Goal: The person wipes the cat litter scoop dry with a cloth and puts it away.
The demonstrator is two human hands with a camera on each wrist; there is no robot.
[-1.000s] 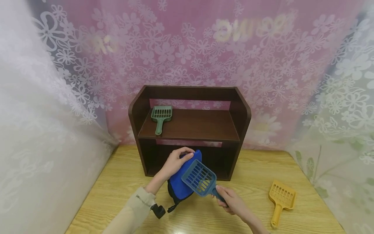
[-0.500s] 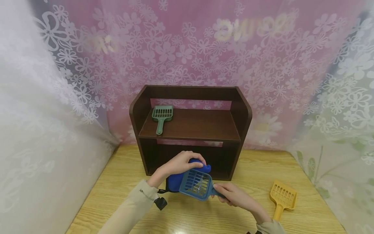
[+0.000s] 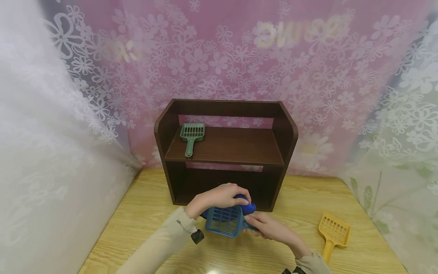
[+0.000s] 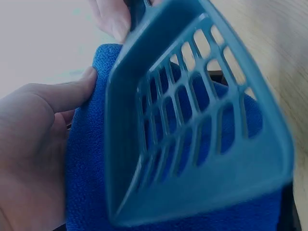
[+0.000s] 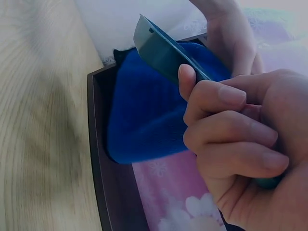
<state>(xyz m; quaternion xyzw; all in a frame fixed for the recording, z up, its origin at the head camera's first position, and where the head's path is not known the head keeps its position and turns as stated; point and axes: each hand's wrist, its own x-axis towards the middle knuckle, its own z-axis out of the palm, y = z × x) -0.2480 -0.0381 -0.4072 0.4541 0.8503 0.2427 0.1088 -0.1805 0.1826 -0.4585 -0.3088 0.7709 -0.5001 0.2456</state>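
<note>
My right hand (image 3: 273, 229) grips the handle of a slotted blue litter scoop (image 4: 124, 130), its fingers curled round the handle in the right wrist view. The scoop's open basin is tilted in front of the shelf. My left hand (image 3: 226, 195) pinches a fuzzy blue cloth (image 4: 85, 132), thumb on the near side and fingers behind. Part of the cloth lies behind the scoop and shows through its slots; black edging shows on the cloth (image 5: 144, 113) in the right wrist view. From the head, the left hand and scoop hide most of the cloth.
A dark brown two-tier shelf (image 3: 226, 160) stands at the back of the wooden table (image 3: 137, 213). On its upper tier lies a green litter scoop (image 3: 190, 142). A yellow litter scoop (image 3: 333, 230) lies at the table's right. Flowered curtains (image 3: 219, 57) enclose the back and sides.
My left hand has moved right and down with the cloth, which now bunches behind the scoop near its handle. The scoop has shifted slightly left and turned flatter, still in my right hand.
</note>
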